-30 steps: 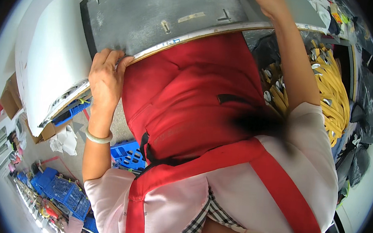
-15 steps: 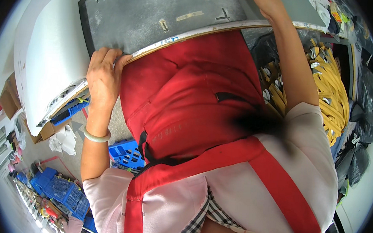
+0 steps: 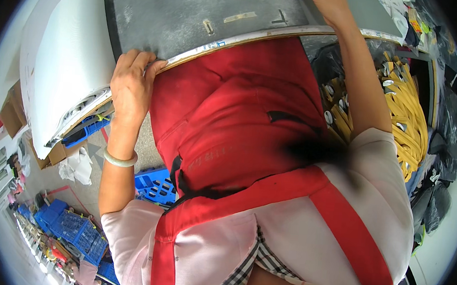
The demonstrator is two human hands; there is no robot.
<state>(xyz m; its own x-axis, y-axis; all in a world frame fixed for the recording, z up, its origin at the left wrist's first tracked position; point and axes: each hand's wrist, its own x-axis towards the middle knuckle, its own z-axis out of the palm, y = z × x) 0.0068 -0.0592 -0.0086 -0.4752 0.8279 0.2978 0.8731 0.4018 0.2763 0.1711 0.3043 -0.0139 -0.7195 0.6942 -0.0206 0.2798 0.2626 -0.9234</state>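
Observation:
A dark grey, scuffed mat (image 3: 185, 7) covers the worktop in front of me, with pieces of tape and black corner marks on it. My left hand (image 3: 133, 85) rests on the near edge of the worktop (image 3: 214, 47), beside a white roll of sheet material (image 3: 74, 41). Its fingers lie bent over the mat's edge, the thumb set apart along the rim, and nothing shows in it. Over the mat's right side reaches my right hand (image 3: 326, 2), its fingers mostly cut off by the top of the picture.
Bundled yellow straps (image 3: 400, 109) lie to the right below the worktop, near dark plastic bags (image 3: 438, 205). A blue crate (image 3: 156, 185) stands on the floor at left. Farther left are cardboard boxes (image 3: 13, 109), crumpled white paper (image 3: 77, 166) and stacked blue crates (image 3: 79, 232).
The view has shifted slightly, so the mat and roll sit a little higher and farther right. My hands keep nearly the same places on the worktop.

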